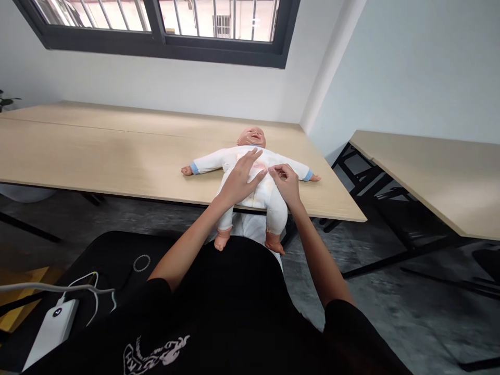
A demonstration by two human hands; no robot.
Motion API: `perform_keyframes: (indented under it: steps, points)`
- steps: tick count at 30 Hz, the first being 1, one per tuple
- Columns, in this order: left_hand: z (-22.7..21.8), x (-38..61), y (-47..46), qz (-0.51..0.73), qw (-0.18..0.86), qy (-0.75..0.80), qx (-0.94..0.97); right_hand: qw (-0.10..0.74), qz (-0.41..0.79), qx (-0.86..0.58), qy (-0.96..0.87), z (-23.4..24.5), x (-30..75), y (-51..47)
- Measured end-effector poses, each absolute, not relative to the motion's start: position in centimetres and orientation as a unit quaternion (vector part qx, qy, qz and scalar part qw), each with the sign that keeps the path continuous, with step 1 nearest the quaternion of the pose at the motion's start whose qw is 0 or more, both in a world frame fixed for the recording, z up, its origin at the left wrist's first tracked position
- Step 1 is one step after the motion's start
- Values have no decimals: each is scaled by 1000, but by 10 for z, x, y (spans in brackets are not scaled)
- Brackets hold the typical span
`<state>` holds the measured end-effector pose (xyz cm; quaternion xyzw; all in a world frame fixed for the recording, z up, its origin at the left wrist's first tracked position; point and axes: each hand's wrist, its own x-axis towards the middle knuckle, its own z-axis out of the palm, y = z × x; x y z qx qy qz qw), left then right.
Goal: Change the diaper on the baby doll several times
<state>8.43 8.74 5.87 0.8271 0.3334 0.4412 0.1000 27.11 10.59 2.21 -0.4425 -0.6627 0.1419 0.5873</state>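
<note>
A baby doll in a white romper with blue cuffs lies face up on a long wooden table, arms spread, legs hanging over the near edge. My left hand rests flat on the doll's chest with its fingers stretched out. My right hand is beside it, thumb and fingers pinched together on the romper's front at the belly.
A second wooden table stands to the right across a gap of grey floor. A white power bank with cables lies at my lower left on a black surface. A barred window is in the wall behind the table.
</note>
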Motion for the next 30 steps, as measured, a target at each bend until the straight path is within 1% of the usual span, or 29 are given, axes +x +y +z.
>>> perform_keyframes:
  steps: [2,4,6,8,10,16,19,25,30]
  points:
    - [61,82,85,411,59,338,845,588,141,-437,-666,22,271,106]
    - [63,83,85,346,31,350,870,588,144,-428,-671,22,272,106]
    - [64,85,86,284,24,363,887,589,147,-422,-673,22,272,106]
    - [63,87,90,249,27,373,893,590,149,-420,-673,22,272,106]
    - [60,88,92,242,28,383,891,590,150,-416,-675,22,272,105]
    - [52,87,92,277,18,399,874,582,146,-423,-679,22,272,105]
    - [51,87,91,270,17,413,870,584,142,-417,-682,21,271,106]
    - [55,83,96,247,71,399,880,576,149,-429,-680,21,272,106]
    - [59,82,96,243,95,400,879,580,152,-422,-680,20,271,107]
